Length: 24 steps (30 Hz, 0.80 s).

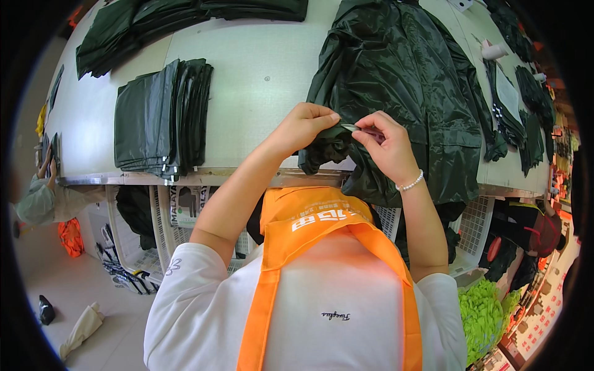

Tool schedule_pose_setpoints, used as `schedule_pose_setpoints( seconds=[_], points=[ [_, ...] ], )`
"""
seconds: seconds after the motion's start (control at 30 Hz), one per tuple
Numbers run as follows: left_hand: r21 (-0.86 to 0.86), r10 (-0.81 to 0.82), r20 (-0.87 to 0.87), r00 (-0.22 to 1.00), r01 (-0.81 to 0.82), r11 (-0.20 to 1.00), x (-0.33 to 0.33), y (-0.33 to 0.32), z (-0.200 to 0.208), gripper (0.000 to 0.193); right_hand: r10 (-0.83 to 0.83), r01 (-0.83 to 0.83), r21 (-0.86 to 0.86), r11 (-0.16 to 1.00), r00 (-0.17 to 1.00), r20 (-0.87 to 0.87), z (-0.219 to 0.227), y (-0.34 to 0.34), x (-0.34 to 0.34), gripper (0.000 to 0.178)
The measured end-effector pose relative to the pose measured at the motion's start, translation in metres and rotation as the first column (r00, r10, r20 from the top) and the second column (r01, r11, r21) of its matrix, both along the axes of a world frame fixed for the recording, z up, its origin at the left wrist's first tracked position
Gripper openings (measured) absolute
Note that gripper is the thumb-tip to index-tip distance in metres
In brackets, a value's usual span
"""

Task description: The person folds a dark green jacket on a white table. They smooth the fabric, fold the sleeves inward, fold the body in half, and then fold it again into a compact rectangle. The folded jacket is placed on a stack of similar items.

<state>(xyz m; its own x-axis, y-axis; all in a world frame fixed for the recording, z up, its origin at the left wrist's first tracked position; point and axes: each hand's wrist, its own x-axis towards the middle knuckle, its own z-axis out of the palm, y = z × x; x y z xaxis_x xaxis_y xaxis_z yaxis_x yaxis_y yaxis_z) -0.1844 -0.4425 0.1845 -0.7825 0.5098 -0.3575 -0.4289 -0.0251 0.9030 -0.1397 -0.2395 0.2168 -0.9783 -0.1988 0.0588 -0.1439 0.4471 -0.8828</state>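
A dark green, shiny rain jacket [408, 80] lies spread over the table's edge in front of me, part of it hanging down. My left hand [304, 128] pinches a bunched end of it, which looks like a sleeve, between thumb and fingers. Close beside that, my right hand [390, 147] is closed round a small pair of thread snips [351, 127]. Their metal tip points left at the pinched fabric, and the fingers hide most of the handle. Whether the blades touch the cloth I cannot tell.
On the white table [247, 80], a folded green stack [145, 120] sits left, with another pile [130, 34] behind it. A white cone [494, 51] and more dark pieces lie right. White baskets [162, 216] stand beneath the edge. Another person's hands [48, 166] show far left.
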Motion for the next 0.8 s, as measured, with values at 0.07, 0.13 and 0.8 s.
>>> schedule_pose_setpoints(
  seconds=[0.07, 0.13, 0.8],
  points=[
    [0.005, 0.032, 0.085, 0.996, -0.033, 0.999, 0.000, -0.002, 0.008, 0.024, -0.094, 0.095, -0.142, 0.985, 0.995, 0.014, -0.010, 0.000, -0.001, 0.015],
    [0.210, 0.068, 0.190, 0.979, -0.109, 0.972, -0.003, -0.002, 0.004, 0.021, -0.164, 0.193, -0.305, 0.932, 0.979, 0.119, -0.010, 0.000, 0.000, 0.019],
    [-0.148, -0.029, -0.963, 0.268, -0.435, 0.888, 0.019, 0.010, 0.021, 0.041, -0.139, 0.179, -0.281, 0.943, 0.978, 0.155, -0.014, -0.015, -0.002, 0.016]
  ],
)
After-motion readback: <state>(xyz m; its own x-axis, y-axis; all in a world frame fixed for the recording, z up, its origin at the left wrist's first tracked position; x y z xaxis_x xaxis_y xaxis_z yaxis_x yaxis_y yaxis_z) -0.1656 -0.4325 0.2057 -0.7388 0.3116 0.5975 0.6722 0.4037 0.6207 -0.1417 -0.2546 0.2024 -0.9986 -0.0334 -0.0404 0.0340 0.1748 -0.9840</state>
